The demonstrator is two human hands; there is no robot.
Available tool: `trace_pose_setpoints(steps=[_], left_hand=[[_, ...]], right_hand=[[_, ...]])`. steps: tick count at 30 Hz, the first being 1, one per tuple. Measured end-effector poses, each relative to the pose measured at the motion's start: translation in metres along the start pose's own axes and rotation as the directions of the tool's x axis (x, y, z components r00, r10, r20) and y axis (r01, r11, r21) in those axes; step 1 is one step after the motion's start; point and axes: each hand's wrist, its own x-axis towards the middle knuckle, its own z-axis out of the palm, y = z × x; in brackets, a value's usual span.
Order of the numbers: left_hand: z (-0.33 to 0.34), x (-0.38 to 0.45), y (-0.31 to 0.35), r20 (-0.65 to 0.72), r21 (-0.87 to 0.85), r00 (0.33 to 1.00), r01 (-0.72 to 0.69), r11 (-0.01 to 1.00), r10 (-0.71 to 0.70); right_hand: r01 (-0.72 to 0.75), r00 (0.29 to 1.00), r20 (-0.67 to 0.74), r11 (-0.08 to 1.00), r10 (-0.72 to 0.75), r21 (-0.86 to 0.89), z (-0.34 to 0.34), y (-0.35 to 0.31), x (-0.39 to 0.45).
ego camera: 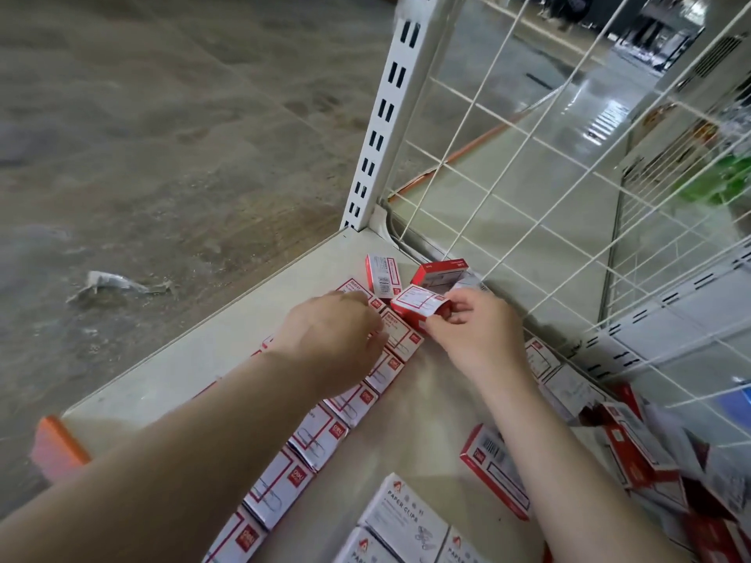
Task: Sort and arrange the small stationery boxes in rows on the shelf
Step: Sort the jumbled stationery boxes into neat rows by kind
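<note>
A row of small red-and-white paper clip boxes (pixel 317 432) runs diagonally along the cream shelf (pixel 170 371). My right hand (pixel 475 331) pinches one red-and-white box (pixel 416 304), holding it tilted just above the far end of the row. My left hand (pixel 333 335) rests over the boxes at the row's far end, fingers curled down onto them; whether it grips one is hidden. Two more boxes sit loose in the corner: one upright (pixel 382 274), one tilted (pixel 441 274).
White paper clip boxes (pixel 406 518) lie at the near edge. A larger red box (pixel 493 469) and a jumbled pile of red boxes (pixel 650 440) lie to the right. A wire grid panel (pixel 528 197) and a slotted upright (pixel 386 115) bound the corner. An orange shelf end cap (pixel 57 444) is at left.
</note>
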Motion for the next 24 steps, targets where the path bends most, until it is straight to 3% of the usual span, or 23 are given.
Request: trace_pose_setpoints(steps=[24], left_hand=[[0.005,-0.002,-0.005,0.006,0.031,0.999,-0.042,0.999,0.042]], right_hand=[[-0.121,0.972,0.22,0.981,0.086,0.153,0.026,-0.022,0.025]])
